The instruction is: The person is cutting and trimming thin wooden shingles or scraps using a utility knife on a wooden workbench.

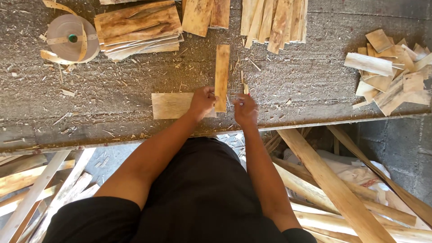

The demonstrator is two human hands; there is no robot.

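My left hand (202, 101) grips the near end of a narrow upright strip of wood veneer (221, 72) that lies lengthwise on the dusty grey workbench (112, 85). Under that hand rests a wider pale veneer sheet (172, 105). My right hand (245, 109) is closed just right of the strip, holding a small thin tool or sliver (245, 87) that I cannot identify.
Stacks of veneer sheets (137, 28) and strips (274, 20) line the bench's far side. A roll of tape (71, 38) sits far left. A heap of offcuts (391, 67) lies at the right. Long planks (333, 184) lean below the bench edge.
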